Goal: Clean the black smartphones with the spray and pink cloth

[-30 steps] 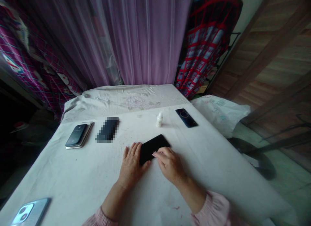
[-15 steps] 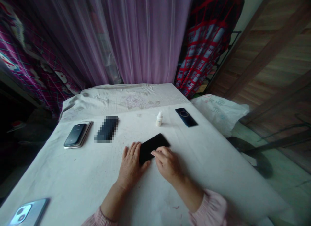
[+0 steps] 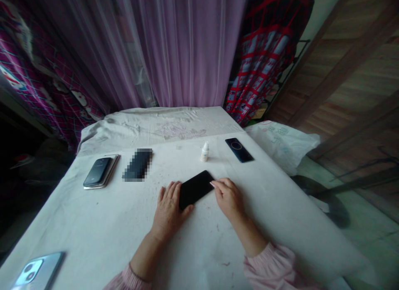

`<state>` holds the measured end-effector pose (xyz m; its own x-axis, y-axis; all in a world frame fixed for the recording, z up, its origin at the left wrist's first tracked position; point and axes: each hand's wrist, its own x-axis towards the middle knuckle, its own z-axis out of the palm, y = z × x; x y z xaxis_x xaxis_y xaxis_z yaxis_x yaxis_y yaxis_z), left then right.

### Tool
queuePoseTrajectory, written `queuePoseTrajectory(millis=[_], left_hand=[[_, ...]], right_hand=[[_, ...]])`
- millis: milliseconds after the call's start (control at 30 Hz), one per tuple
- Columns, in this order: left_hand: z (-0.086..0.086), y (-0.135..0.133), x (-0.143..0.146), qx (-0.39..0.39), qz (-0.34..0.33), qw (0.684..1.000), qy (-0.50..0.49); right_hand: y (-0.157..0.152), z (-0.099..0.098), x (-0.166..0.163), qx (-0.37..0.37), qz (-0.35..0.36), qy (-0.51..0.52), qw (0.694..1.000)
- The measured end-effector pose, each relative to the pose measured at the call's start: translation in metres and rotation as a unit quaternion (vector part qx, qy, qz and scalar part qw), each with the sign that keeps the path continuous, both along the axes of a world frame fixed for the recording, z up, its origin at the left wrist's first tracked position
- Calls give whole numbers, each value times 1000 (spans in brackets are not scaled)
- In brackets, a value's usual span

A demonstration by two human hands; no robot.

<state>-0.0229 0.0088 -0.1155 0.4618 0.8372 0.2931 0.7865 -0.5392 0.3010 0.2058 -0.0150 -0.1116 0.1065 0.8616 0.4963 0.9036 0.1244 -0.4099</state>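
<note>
A black smartphone (image 3: pixel 197 188) lies screen up on the white tablecloth, tilted toward the upper right. My left hand (image 3: pixel 168 204) grips its near-left end, fingers along the far side and thumb on the near edge. At the phone's right end, my right hand (image 3: pixel 228 196) is closed in a pinch. A tiny pale tip shows at those fingertips; whether it is a nail or a small held thing cannot be made out. Beyond the phone stands a small white dropper bottle (image 3: pixel 205 152), upright and capped.
Two stacked phones (image 3: pixel 98 172) lie at the left, beside a pixelated dark object (image 3: pixel 138 165). A dark blue phone (image 3: pixel 239 150) rests near the right edge. The corner nearest me on the left holds a light blue phone (image 3: pixel 42 273). A plastic bag (image 3: pixel 283 144) hangs past the right edge.
My right hand has slid right, from over the middle of the screen to the phone's right end, still pinched. The left hand and the phone have stayed in place.
</note>
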Motion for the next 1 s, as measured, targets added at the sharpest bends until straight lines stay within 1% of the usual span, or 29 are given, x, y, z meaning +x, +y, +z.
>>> queuePoseTrajectory(millis=[167,233,300,467,533,633,767,933,1000], left_hand=[[2,0,-1,-10,-1,1000,1],[3,-1,0,-11,1,1000,4],[4,-1,0,-11,1,1000,5],[4,1,-3,-22,-12,1000,7],[3,3,-6,-25,-17,1000,8],[1,4,-10,-21,-22,999,14],[2,3,-11,-6,-30,999,33],[9,2,-6,-2,2,999,45],[10,2,-5,-7,5,999,47]], right_hand=[[-8,6,-24,-17,84,16,996],[-9,8,-30,-28,103,19,994],[-9,9,-28,-33,96,21,995],[0,3,-2,-11,23,47,999],[2,-1,5,-9,15,74,997],[2,-2,7,-18,26,104,994],[-6,1,-2,-43,64,122,990],[-22,9,-11,-73,151,154,974],[-23,12,-10,-83,170,155,970]])
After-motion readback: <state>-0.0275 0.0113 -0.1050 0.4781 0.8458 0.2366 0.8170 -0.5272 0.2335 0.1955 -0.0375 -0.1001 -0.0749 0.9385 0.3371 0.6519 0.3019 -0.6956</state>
